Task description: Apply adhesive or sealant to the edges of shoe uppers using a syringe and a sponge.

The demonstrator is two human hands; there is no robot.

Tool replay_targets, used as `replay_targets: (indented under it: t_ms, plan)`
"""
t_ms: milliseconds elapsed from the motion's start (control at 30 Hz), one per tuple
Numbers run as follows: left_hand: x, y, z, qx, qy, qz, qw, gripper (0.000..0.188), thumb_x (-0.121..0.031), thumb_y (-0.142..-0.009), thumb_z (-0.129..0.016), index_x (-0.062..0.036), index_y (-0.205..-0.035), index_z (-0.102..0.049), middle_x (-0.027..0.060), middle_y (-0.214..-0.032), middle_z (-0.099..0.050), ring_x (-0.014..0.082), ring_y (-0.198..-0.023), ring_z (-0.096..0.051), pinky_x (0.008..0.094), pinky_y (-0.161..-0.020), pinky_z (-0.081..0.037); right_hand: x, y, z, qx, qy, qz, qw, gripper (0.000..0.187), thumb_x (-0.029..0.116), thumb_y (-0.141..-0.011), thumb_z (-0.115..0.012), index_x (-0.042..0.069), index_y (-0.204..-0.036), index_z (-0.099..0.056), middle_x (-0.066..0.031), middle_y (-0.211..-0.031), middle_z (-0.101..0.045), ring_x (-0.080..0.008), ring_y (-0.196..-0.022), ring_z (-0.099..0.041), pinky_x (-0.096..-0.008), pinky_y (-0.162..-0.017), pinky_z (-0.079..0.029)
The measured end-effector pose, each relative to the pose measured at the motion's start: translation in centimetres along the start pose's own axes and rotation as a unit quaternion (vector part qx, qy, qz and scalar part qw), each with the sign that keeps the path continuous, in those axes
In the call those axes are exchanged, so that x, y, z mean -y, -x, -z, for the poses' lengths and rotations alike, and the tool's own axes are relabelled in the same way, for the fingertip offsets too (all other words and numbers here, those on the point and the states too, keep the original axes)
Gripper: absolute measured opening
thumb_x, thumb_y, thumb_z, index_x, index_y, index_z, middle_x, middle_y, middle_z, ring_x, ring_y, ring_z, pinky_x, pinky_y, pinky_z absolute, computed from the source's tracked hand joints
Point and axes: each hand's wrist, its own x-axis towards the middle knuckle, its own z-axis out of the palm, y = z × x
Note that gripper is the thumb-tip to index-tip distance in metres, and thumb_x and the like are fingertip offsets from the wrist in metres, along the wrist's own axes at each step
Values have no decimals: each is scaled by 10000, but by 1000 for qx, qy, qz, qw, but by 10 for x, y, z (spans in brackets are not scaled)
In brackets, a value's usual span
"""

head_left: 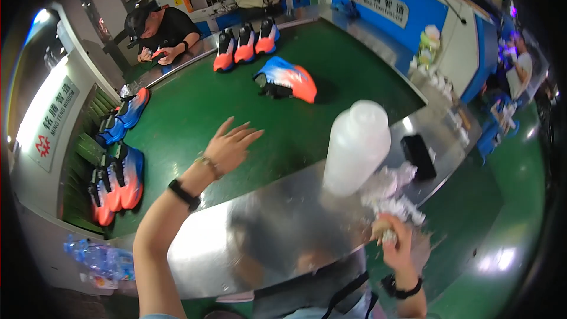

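Belt [195,106]: green, matte, flat, curving round a steel counter [277,224], shiny and smeared

Shoe [285,80]: blue fading to orange, black collar, lying on its side mid-belt, well apart from my left hand [230,145]; further pairs stand along the belt's far and left edges

Bottle [356,146]: white, translucent plastic, rounded shoulders, upright on the counter

Rag [393,198]: crumpled, whitish, beside the bottle

My left hand: raised over the belt, palm down, fingers spread, holding nothing

My right hand [394,237]: low at the counter's edge, fingers curled round a wad of the rag
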Motion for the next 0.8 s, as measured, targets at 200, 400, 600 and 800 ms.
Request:
replay_targets:
  t_ms: [200,400,600,800]
  plan:
    - [-41,-196,-65,-174,-116,-116,971,478,-151,-771,-509,-198,-1238,-414,31,-1208,-477,251,-1215,-349,437,-1045,-200,5,0,1,-60,-64,-51,995,626,481,-775,-536,-60,-1090,-506,-124,-785,-601,-168,-656,-604,-237,-540,-453]
    - [-20,-278,-98,160,-317,-45,934,224,-256,-786,-480,-237,-984,-585,26,-1059,-554,237,-1146,-409,521,-1019,-138,13,-18,4,26,34,-50,998,675,534,-790,-497,-71,-1090,-486,-142,-792,-595,-207,-648,-618,-261,-559,-473]
    - [0,-249,-115,-93,-275,-215,933,156,-264,-759,-500,-179,-872,-567,3,-827,-522,205,-889,-486,370,-850,-318,36,-14,-1,0,0,-79,997,506,337,-763,-619,-43,-1080,-511,-129,-803,-604,-198,-655,-611,-286,-601,-476]
    - [-2,-106,3,-211,-226,-211,927,238,-209,-699,-556,-132,-925,-553,-1,-874,-527,155,-861,-510,302,-752,-417,57,-5,11,98,109,-19,989,461,230,-708,-682,-2,-1079,-538,-112,-845,-612,-193,-745,-608,-273,-699,-467]
